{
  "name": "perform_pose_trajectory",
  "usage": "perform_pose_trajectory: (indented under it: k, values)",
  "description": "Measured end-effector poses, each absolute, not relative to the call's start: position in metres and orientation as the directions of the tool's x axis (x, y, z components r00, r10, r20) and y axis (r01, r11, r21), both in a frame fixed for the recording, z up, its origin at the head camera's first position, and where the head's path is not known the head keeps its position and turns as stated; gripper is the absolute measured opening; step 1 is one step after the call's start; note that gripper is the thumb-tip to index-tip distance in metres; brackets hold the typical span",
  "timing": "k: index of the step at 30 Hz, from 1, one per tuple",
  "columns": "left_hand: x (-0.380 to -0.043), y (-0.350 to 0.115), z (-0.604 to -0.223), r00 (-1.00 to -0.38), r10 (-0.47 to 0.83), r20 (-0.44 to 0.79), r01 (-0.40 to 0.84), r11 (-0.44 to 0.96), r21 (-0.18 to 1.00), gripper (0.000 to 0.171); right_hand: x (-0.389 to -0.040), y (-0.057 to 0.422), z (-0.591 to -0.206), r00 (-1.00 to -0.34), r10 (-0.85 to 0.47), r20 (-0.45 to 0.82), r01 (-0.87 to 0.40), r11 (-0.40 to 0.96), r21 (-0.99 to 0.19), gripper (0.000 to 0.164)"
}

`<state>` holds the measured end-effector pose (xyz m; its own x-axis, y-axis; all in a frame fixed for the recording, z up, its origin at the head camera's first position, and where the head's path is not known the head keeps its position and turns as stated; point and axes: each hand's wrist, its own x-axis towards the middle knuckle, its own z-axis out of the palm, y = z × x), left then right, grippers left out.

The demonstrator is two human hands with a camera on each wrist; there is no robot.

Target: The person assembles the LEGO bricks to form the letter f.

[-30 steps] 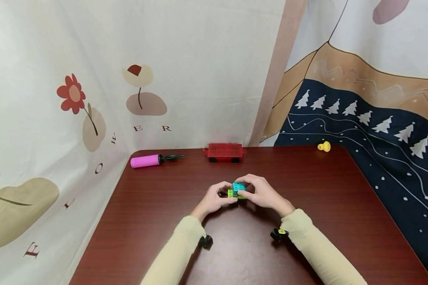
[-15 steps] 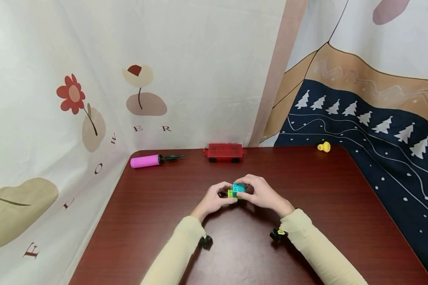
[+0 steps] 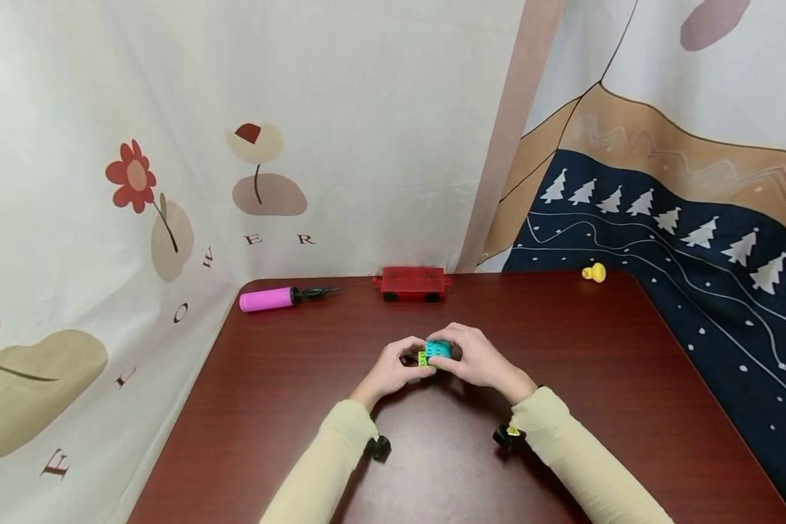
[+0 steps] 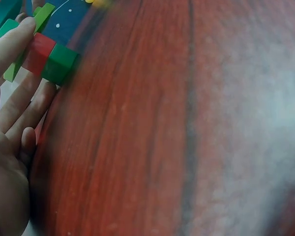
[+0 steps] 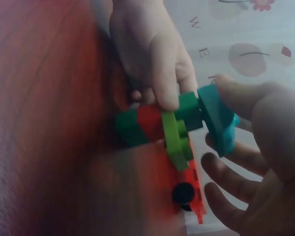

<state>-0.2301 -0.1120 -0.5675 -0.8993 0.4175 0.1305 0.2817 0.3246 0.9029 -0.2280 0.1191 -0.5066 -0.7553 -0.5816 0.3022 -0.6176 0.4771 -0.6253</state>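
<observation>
Mid-table, a small stack of toy building bricks stands between both hands. From the bottom, it has a dark green brick (image 4: 60, 64), a red brick (image 5: 149, 122), a wider lime brick (image 5: 173, 140) and another green brick (image 5: 189, 104). My left hand (image 3: 395, 366) grips the stack, its thumb against the side by the lime and red bricks. At the top, my right hand (image 3: 478, 358) pinches a teal curved brick (image 3: 438, 349) between thumb and fingers. In the right wrist view this teal brick sits tilted against the upper green one.
Along the table's back edge lie a pink hand pump (image 3: 266, 299) with a black nozzle, a red toy wagon (image 3: 413, 282) on black wheels and a small yellow toy (image 3: 594, 273). Printed cloth (image 3: 367, 145) hangs behind the table (image 3: 432, 473).
The right hand has shifted slightly left and lower with the teal brick, whose curved side shows more. The left hand keeps its grip on the stack.
</observation>
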Motion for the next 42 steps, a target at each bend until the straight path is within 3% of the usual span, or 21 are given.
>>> perform_pose_trajectory:
  k: [11,24,42]
  values:
    - [-0.235,-0.111,-0.566,-0.887,0.433,0.158,0.313,0.314,0.896,0.032,-0.228,0.116,-0.51,-0.809,-0.492,0.323,-0.566,0.5,-0.656,0.03]
    - [-0.235,-0.111,-0.571,-0.892,0.43,0.138,0.289,0.309,0.906,0.032,-0.226,0.115,-0.512,-0.8,-0.511,0.315,-0.576,0.505,-0.643,0.031]
    - [-0.228,-0.112,-0.57,-0.894,0.427,0.137,0.292,0.32,0.902,0.032,-0.226,0.114,-0.526,-0.751,-0.519,0.409,-0.632,0.384,-0.673,0.026]
